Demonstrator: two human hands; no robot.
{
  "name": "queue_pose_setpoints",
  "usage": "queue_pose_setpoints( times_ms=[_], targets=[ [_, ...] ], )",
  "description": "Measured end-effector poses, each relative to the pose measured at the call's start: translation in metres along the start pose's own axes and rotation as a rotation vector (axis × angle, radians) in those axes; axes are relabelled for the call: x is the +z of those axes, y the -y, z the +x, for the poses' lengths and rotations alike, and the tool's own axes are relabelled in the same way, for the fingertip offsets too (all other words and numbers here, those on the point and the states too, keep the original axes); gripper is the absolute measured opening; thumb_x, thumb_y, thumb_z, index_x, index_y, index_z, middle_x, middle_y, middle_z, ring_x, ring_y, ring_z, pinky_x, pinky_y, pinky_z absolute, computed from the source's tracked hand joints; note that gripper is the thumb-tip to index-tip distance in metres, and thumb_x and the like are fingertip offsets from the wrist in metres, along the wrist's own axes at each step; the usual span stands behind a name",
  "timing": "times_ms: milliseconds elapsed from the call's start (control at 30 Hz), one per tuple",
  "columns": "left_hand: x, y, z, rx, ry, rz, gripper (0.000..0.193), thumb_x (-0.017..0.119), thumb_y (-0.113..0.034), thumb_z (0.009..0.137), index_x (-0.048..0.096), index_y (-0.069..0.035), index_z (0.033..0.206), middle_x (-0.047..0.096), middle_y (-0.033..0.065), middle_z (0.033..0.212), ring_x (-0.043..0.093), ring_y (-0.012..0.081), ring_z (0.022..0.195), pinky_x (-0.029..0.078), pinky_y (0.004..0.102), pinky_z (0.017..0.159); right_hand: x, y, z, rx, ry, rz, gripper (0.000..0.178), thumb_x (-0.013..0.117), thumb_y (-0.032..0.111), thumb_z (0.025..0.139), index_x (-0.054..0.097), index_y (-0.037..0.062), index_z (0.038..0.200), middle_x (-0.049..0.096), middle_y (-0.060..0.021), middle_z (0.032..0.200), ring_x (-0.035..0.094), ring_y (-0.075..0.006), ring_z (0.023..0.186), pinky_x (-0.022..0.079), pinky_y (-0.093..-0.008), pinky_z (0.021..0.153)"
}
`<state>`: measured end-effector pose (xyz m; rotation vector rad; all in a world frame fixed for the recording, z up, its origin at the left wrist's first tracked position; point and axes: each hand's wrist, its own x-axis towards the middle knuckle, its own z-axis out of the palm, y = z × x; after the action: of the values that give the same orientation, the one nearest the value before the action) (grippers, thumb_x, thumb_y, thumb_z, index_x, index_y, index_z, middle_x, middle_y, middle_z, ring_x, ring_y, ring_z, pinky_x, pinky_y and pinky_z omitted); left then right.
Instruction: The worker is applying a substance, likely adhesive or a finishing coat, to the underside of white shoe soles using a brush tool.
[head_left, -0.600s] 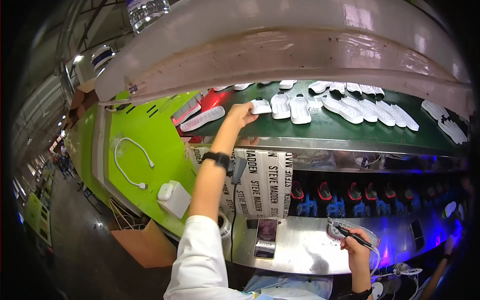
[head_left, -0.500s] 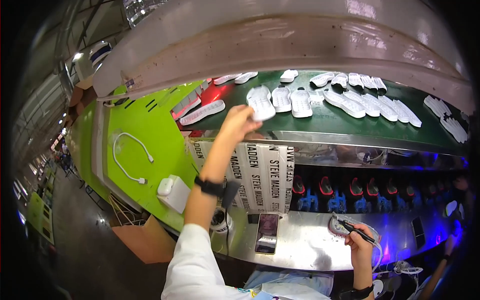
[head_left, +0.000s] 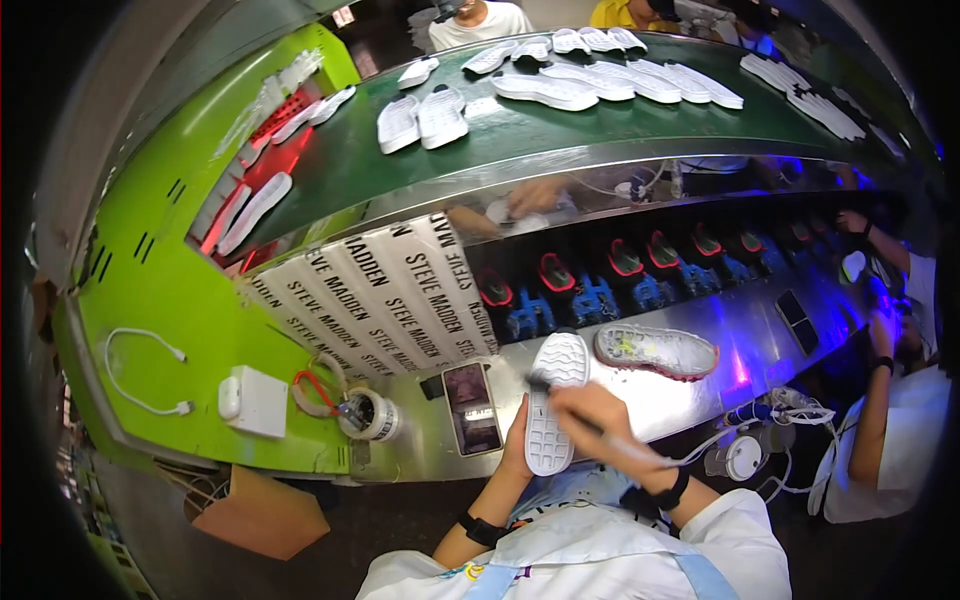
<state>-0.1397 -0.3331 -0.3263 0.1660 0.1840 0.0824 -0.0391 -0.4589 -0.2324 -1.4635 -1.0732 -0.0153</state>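
A white shoe sole (head_left: 548, 440) is held upright in front of my body, its gridded, wavy face turned up. My left hand (head_left: 515, 448) grips its lower left edge. Across the sole comes my right hand (head_left: 600, 415), closed round a black pen-like tool (head_left: 618, 442) with a pale tube or cable trailing from its back end. The tool's dark tip lies over the middle of the sole; motion blur hides whether it touches. Just beyond, a grey shoe upper (head_left: 655, 352) with a reddish edge lies on its side on the metal bench (head_left: 640, 400).
Behind the bench, a green conveyor belt (head_left: 350, 165) carries several white soles (head_left: 545, 90). Below it, shoes with red-lit rims stand in a dark channel. A phone (head_left: 470, 410) and a tape-like roll (head_left: 368, 418) lie left; another phone (head_left: 797, 318) and a co-worker's arm (head_left: 872, 425) are right.
My left hand has come down from the belt with one sole, leaving two beside that spot. My right hand has moved from the shoe upper to the sole. The view has shifted.
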Motion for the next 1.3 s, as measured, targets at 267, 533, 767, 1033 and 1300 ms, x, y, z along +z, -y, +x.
queue_pose_setpoints(
  times_ms=[267,533,767,1033,1300],
  targets=[
    [0.020,-0.003,0.019,-0.003,0.119,-0.127,0.054,0.036,-0.047,0.093,0.043,-0.008,0.130,0.053,0.0170,0.111,0.056,0.0303,0.091,0.053,0.0407,0.072,0.000,0.015,-0.009,0.063,0.122,0.031,0.019,0.066,0.001,0.071,0.066,0.0042,0.090,0.066,-0.0111,0.092,0.061,-0.0247,0.078,0.049,-0.0322,0.075],
    [0.049,-0.036,0.034,-0.018,0.161,0.022,0.065,0.037,-0.055,0.090,0.037,-0.005,0.132,0.053,0.0217,0.103,0.058,0.0323,0.082,0.054,0.0418,0.067,-0.014,0.023,-0.003,0.196,0.461,0.279,0.021,0.065,0.000,0.073,0.069,0.0063,0.093,0.067,-0.0103,0.099,0.062,-0.0216,0.086,0.048,-0.0289,0.079],
    [0.069,-0.058,0.059,-0.527,-0.101,0.810,0.043,0.041,-0.032,0.096,0.054,0.004,0.115,0.065,0.0174,0.094,0.066,0.0244,0.077,0.055,0.0339,0.070,-0.041,0.021,0.008,0.100,0.655,0.106,0.018,0.066,0.005,0.072,0.070,0.0073,0.089,0.068,-0.0089,0.090,0.065,-0.0248,0.079,0.051,-0.0303,0.073],
    [0.049,-0.086,0.069,-1.106,-0.088,0.500,0.039,0.049,-0.031,0.092,0.060,0.002,0.109,0.062,0.0182,0.108,0.063,0.0223,0.097,0.051,0.0328,0.084,-0.081,0.015,0.008,0.092,0.692,0.319,0.018,0.067,0.002,0.068,0.069,0.0054,0.086,0.065,-0.0067,0.088,0.056,-0.0220,0.098,0.045,-0.0334,0.086],
    [0.052,0.003,0.042,-0.019,0.239,-0.094,0.063,0.036,-0.045,0.090,0.027,-0.009,0.141,0.027,0.0205,0.144,0.036,0.0320,0.128,0.031,0.0452,0.105,-0.038,0.013,0.009,0.512,0.043,0.384,0.017,0.067,0.006,0.074,0.069,0.0058,0.091,0.067,-0.0076,0.078,0.062,-0.0161,0.068,0.048,-0.0266,0.064]
  ],
)
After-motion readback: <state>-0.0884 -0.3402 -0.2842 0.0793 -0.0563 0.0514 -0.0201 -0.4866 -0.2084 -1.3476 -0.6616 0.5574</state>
